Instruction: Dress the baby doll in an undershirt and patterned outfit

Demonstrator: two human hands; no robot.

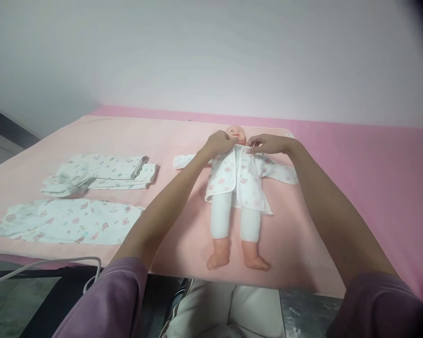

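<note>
A baby doll [220, 251] lies on its back on a peach mat, feet toward me. It wears a white printed baby shirt [248, 180], with the front panels parted at the bottom and the sleeves spread to both sides. White covers the doll's legs; the feet are bare. My left hand [220, 143] is closed at the left side of the shirt's collar, its thumb by the doll's chin. At the right side of the collar, my right hand [268, 143] pinches the fabric. The fingertips of the left hand are partly hidden.
On the left lie folded printed baby clothes [105, 169] and a flat printed garment [66, 223]. The peach mat [183, 234] rests on a pink surface [373, 188] against a pale wall. A white cable [56, 260] runs by the front left edge.
</note>
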